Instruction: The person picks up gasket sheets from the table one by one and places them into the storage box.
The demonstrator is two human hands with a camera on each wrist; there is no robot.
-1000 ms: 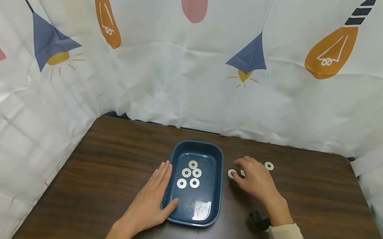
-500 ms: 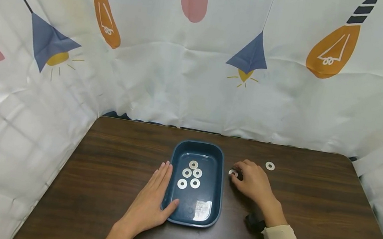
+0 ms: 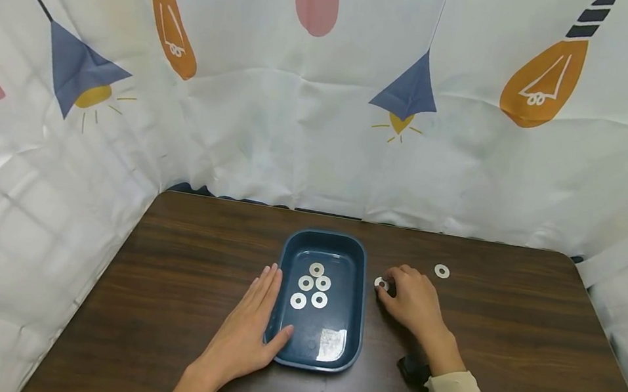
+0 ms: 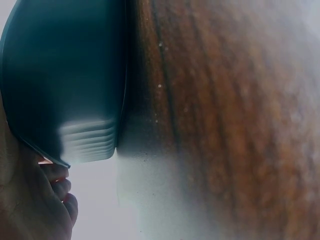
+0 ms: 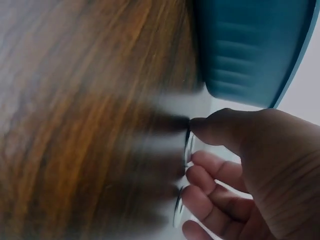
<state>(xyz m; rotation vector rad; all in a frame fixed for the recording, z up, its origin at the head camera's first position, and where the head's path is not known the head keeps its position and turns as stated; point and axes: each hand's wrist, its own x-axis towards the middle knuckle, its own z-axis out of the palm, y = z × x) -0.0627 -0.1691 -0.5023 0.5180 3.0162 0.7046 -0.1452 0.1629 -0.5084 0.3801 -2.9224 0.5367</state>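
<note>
Dark wood table (image 3: 175, 257), with a lightbulb-print sheet behind. Her right hand (image 3: 410, 299) pinches a flat washer (image 3: 381, 284) just beside the blue tray (image 3: 357, 308), thumb and fingers curled round it. It seems tipped up on edge (a round ring, so no long axis). Best to lift it clear before carrying. The left hand (image 3: 248, 333) lies flat, fingers straight, against the tray's side.
</note>
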